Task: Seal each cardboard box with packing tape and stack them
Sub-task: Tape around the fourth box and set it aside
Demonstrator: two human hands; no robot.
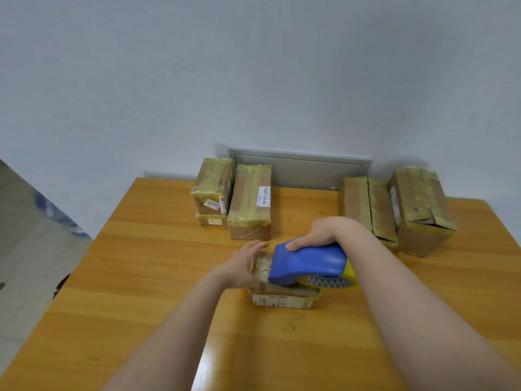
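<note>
Across most of the view stretched the orange-brown wooden bench (141,277), pushed up to a pale wall with a grey metal panel (298,170) set low in it. At the bench's far right stood a bulky brown cardboard box (420,210) wrapped in yellowish tape, its near flap torn. A longer taped carton (369,207) lay touching its left side. Toward the far left stood an upright taped box with a barcode label (249,201), and just beside it a small taped box (211,184) sat on a thinner one (211,220).

Near the middle of the bench lay the flat cardboard box with a printed label (282,300). On its top rested the blue plastic tape dispenser (310,261), its yellow tape roll (332,282) at the right end. The right hand (318,232) gripped the dispenser from above, fingers wrapped over its back and thumb on the near face. The left hand (242,266) lay against the flat box's left end, fingers nearly straight and reaching past its far corner.
</note>
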